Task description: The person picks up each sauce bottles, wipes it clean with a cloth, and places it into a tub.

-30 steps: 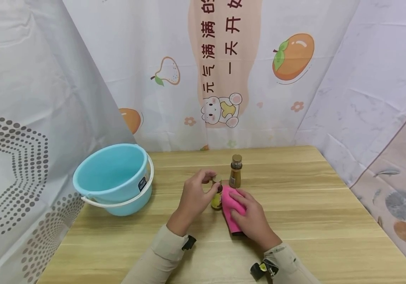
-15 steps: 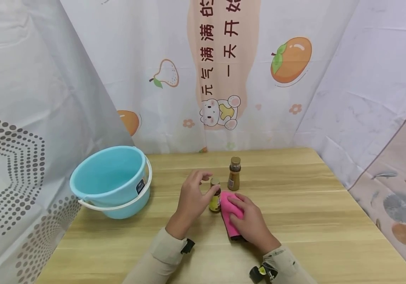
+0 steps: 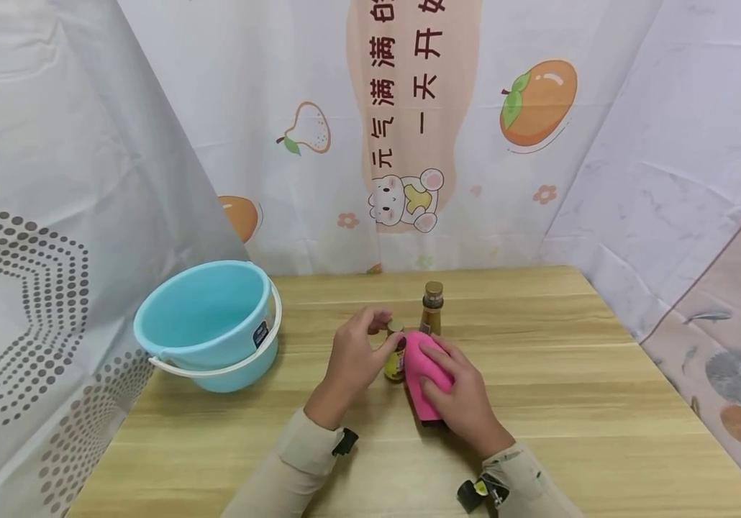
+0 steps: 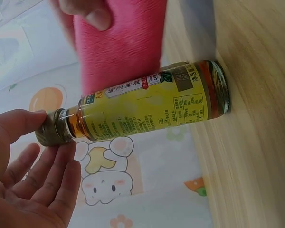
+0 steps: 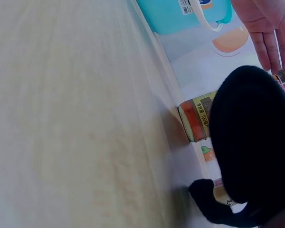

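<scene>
Bottle (image 4: pixel 145 108) shows amber liquid (image 5: pixel 194 122) beneath its gold cap (image 4: pixel 51 130).

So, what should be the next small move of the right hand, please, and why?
Probably slide the pink cloth gently along the yellow-labelled bottle: the right hand holds the cloth at its side, apparently touching, while the left hand pinches the cap, which should steady it.

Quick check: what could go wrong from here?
The yellow-labelled bottle might tip: the left hand pinches it only near the cap, while the right hand holds the pink item close against its side.
The brown bottle, standing unheld behind the pink item, could get knocked if the right hand moves forward.
</scene>
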{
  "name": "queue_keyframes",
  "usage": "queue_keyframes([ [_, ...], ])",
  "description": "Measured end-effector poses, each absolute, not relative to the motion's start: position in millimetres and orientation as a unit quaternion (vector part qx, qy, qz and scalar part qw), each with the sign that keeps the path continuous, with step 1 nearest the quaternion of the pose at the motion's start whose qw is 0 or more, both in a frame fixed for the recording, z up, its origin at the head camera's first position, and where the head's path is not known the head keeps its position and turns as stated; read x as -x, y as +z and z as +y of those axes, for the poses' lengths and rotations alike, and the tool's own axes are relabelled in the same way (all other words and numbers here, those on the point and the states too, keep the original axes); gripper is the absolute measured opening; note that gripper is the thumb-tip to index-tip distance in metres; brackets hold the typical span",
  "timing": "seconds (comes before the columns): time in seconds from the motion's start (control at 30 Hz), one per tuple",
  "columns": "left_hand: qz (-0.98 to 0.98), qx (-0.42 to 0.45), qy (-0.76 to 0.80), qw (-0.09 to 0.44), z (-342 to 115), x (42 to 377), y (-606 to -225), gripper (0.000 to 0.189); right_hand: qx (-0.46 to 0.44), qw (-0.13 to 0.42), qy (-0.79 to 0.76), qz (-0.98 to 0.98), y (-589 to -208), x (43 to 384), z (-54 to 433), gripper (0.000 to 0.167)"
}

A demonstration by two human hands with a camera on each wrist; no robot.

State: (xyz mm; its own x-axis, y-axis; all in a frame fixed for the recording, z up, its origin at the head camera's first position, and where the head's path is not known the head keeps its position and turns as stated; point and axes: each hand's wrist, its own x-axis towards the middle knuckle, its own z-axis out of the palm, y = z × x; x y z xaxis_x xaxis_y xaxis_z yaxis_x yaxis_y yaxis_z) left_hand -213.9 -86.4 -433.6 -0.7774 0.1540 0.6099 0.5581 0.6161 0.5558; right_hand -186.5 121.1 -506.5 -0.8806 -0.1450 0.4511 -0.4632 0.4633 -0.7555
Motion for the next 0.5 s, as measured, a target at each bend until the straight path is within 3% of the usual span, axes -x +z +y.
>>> queue_keyframes([
  [0.23,-0.858,0.217,-0.39,0.253,-84.8,214.9,-430.9,0.029,-0.211,0.197,0.513,-0.808,-505.8,188.5,122.8,0.058],
  [0.5,-0.858,0.221,-0.396,0.243,-85.4,214.7,-432.3,0.029,-0.196,0.177,0.505,-0.822,-505.8,187.1,122.1,0.057],
])
